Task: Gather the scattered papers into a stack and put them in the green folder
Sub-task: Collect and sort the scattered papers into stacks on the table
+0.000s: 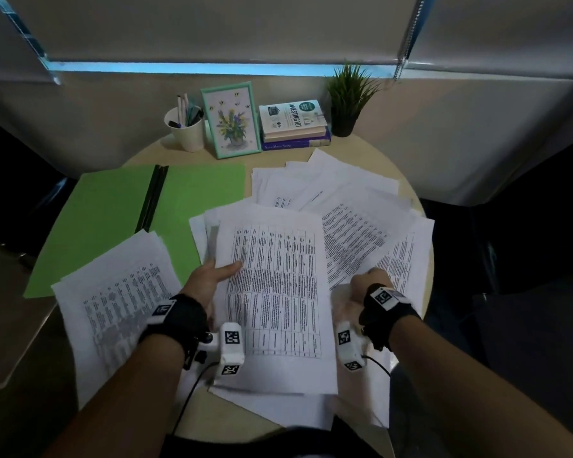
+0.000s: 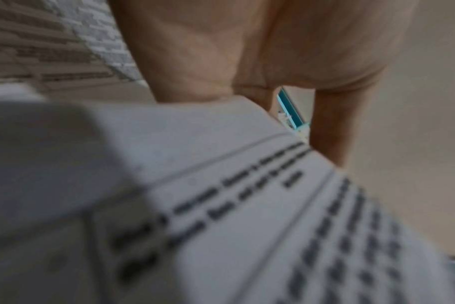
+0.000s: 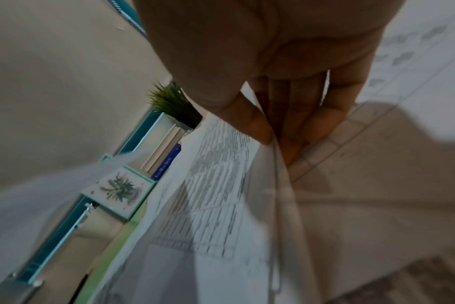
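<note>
The green folder [image 1: 113, 219] lies open on the left of the round table. Printed papers are scattered over the table: a fanned pile [image 1: 351, 226] at the right and a few sheets [image 1: 119, 292] at the near left, overlapping the folder. My left hand [image 1: 212, 276] holds the left edge of a sheet printed with a table [image 1: 275, 292], thumb on top; the same sheet [image 2: 221, 205] shows beneath the left hand [image 2: 247, 61]. My right hand [image 1: 366, 287] grips paper at the sheet's right side. In the right wrist view the right hand [image 3: 273, 127] pinches a thin sheet [image 3: 208, 195] between thumb and fingers.
Along the table's [image 1: 272, 155] far edge stand a cup of pens [image 1: 186, 127], a framed flower picture [image 1: 230, 120], a stack of books [image 1: 293, 123] and a potted plant [image 1: 348, 97]. A wall and window blind rise behind them.
</note>
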The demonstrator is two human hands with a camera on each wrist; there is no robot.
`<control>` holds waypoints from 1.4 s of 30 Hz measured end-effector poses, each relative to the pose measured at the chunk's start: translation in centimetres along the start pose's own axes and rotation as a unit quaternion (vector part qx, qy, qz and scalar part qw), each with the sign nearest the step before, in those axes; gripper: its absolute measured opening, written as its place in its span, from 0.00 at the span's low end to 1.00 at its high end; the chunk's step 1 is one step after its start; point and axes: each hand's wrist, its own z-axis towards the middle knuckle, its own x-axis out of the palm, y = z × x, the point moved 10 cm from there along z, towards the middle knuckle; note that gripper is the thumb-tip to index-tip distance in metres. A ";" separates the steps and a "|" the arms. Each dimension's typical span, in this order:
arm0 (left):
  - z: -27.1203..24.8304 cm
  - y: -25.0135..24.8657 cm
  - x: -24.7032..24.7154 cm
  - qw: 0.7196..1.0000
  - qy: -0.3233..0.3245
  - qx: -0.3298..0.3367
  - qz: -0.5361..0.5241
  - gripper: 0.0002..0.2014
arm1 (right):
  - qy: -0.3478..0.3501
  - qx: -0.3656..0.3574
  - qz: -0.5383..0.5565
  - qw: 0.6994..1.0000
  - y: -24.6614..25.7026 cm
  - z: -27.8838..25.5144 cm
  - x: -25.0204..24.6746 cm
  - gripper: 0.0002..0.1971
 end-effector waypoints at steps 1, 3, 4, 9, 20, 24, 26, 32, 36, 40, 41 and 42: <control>0.2 0.4 0.1 1.000 -0.011 -0.002 0.014 0.19 | -0.005 -0.004 -0.010 1.000 -0.2 -0.2 -0.2 0.13; 0.4 1.6 -0.3 0.998 -0.036 -0.003 0.051 0.20 | -0.017 -0.004 -0.020 1.000 -0.9 -0.3 -0.7 0.12; 0.4 2.2 -0.8 0.996 -0.056 -0.005 0.073 0.22 | -0.020 -0.003 -0.013 1.000 -1.2 -0.2 -0.8 0.13; 0.0 2.6 -2.5 0.983 -0.108 0.003 0.151 0.32 | -0.034 0.003 0.044 0.998 -1.4 0.3 -1.1 0.24; -0.1 1.3 -3.9 0.978 -0.154 0.014 0.139 0.24 | -0.109 -0.042 0.095 0.989 -0.3 0.0 -1.2 0.05; 0.1 1.6 -3.7 0.977 -0.166 0.013 0.136 0.21 | -0.157 -0.093 0.175 0.968 1.1 -1.5 -3.4 0.12; 0.3 2.0 -3.5 0.975 -0.173 0.005 0.139 0.20 | -0.169 -0.111 0.199 0.959 1.8 -2.1 -4.5 0.17; 0.6 3.1 -3.2 0.963 -0.189 -0.032 0.189 0.28 | -0.200 -0.181 0.176 0.947 4.8 -3.4 -7.4 0.19; 0.6 3.4 -3.4 0.954 -0.194 -0.053 0.222 0.24 | -0.135 -0.174 0.095 0.971 6.3 -2.2 -6.3 0.17; 0.9 3.5 -3.8 0.948 -0.190 -0.051 0.251 0.18 | -0.063 -0.111 -0.013 0.992 4.5 -0.2 -3.3 0.16; 0.7 3.4 -3.9 0.946 -0.191 -0.052 0.256 0.19 | -0.055 -0.098 -0.035 0.993 3.8 0.1 -2.7 0.16; 0.8 3.5 -4.0 0.946 -0.188 -0.051 0.259 0.20 | -0.054 -0.085 -0.053 0.993 3.1 0.3 -2.3 0.16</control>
